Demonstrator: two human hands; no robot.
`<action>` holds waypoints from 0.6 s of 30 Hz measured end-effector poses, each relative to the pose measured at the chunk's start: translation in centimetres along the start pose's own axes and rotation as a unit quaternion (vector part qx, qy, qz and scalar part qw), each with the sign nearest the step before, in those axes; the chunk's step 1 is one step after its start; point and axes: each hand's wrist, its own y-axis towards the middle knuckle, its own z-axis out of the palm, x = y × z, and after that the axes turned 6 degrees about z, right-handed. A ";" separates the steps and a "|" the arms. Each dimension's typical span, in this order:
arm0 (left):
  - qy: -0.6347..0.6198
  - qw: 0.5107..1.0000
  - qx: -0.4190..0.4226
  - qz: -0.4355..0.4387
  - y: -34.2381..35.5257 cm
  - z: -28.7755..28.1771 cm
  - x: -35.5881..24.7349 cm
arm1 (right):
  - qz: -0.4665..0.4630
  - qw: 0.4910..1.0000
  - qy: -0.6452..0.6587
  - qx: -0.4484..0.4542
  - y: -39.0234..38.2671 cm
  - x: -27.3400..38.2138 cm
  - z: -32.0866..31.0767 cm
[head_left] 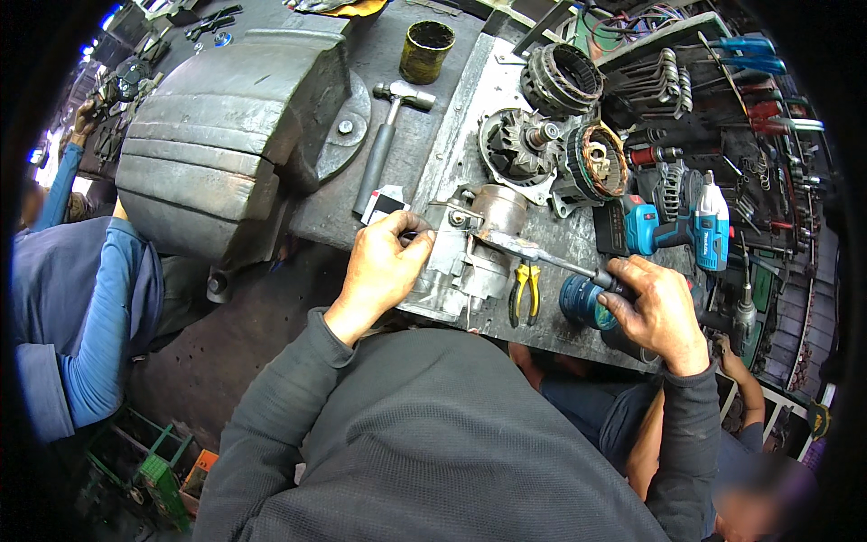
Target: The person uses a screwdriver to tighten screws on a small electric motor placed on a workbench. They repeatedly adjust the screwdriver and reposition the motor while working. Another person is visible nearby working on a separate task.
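My left hand (384, 264) is closed, thumb and forefinger pinched at the left side of a grey metal motor-like housing (456, 280); what they hold, if anything, is hidden. My right hand (659, 307) wraps around the dark grip of a long steel-shafted hand tool (564, 262). Its far end lies against the housing, below a cylindrical metal body (499, 210); I cannot tell exactly how it engages. Yellow-and-black pliers (525, 294) lie between the housing and my right hand. A small white-and-black box (384, 204) sits just beyond my left hand.
A big grey vise (208, 135) fills the left. Beyond lie a hammer (383, 144), a yellow pot (427, 54), a finned rotor (519, 149) and a copper-wound stator (596, 163). A blue cordless driver (711, 226) and wrenches stand right. People work at left and lower right.
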 end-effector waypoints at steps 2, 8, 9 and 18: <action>0.012 1.000 0.005 0.018 0.0 0.0 0.4 | 0.006 1.000 0.002 0.005 0.0 0.1 -0.1; 0.012 0.999 0.010 0.036 0.1 -0.1 1.0 | 0.009 1.000 0.009 0.010 0.1 0.2 -0.1; 0.015 0.999 0.011 0.036 0.1 -0.1 1.0 | 0.008 1.000 0.007 0.009 0.1 0.2 -0.1; 0.034 0.999 0.012 0.036 0.5 0.3 1.1 | 0.001 1.000 0.025 0.007 0.3 -0.3 0.1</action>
